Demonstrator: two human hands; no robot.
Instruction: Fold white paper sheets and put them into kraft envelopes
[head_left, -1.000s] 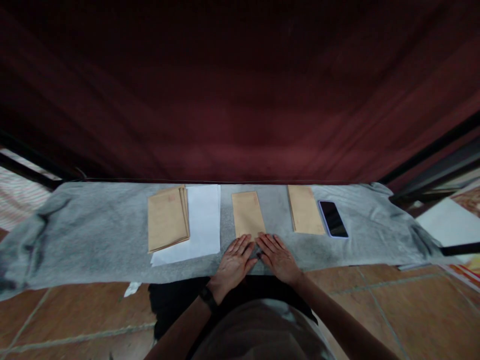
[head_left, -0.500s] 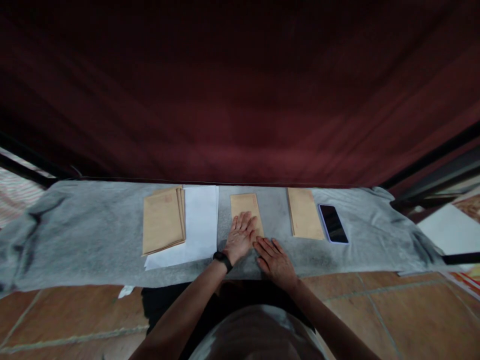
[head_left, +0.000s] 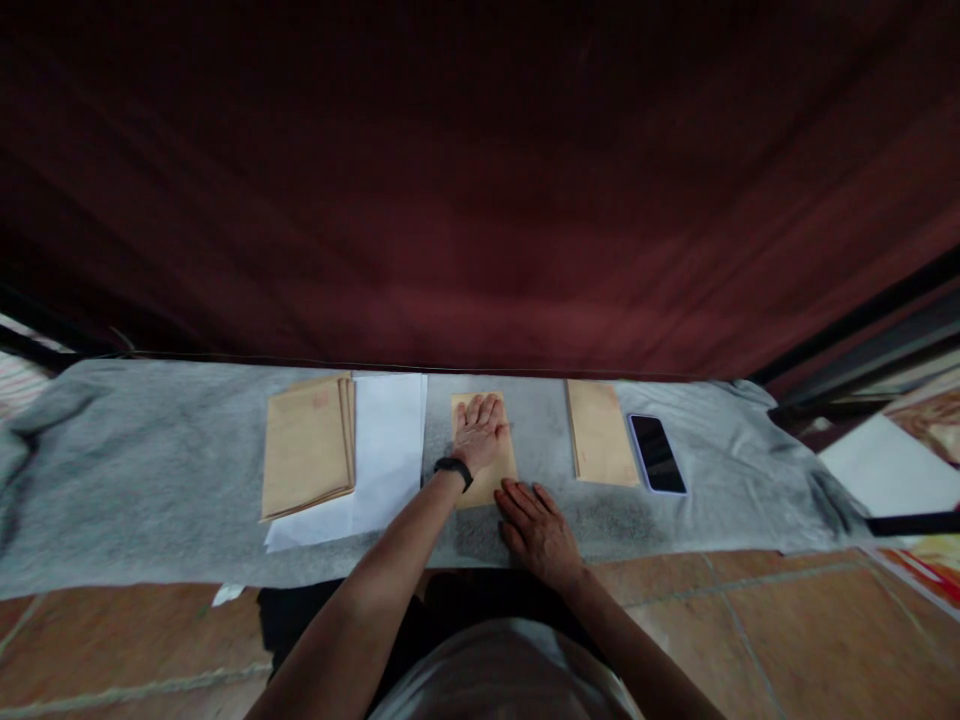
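Note:
A single brown paper envelope [head_left: 495, 476] lies flat on the grey cloth in front of me. My left hand [head_left: 477, 432], with a black band on its wrist, rests palm down on the envelope's upper part, fingers stretched out. Beside the envelope's lower right corner, my right hand [head_left: 538, 530] lies flat on the cloth, its fingers extended and holding nothing. To the left, a stack of brown envelopes [head_left: 307, 440] sits partly over white paper sheets [head_left: 390, 440]. Another pile of brown envelopes [head_left: 602, 432] is on the right.
A phone [head_left: 658, 454] with a pale purple edge lies right of the right-hand pile. Grey cloth [head_left: 180, 460] covers the long narrow surface. A dark red curtain [head_left: 480, 250] hangs behind it. Tiled floor [head_left: 675, 620] shows below the front edge.
My left hand has slid up the envelope, away from me, uncovering its lower part. My right hand stays near the lower right corner. The whole view has shifted slightly.

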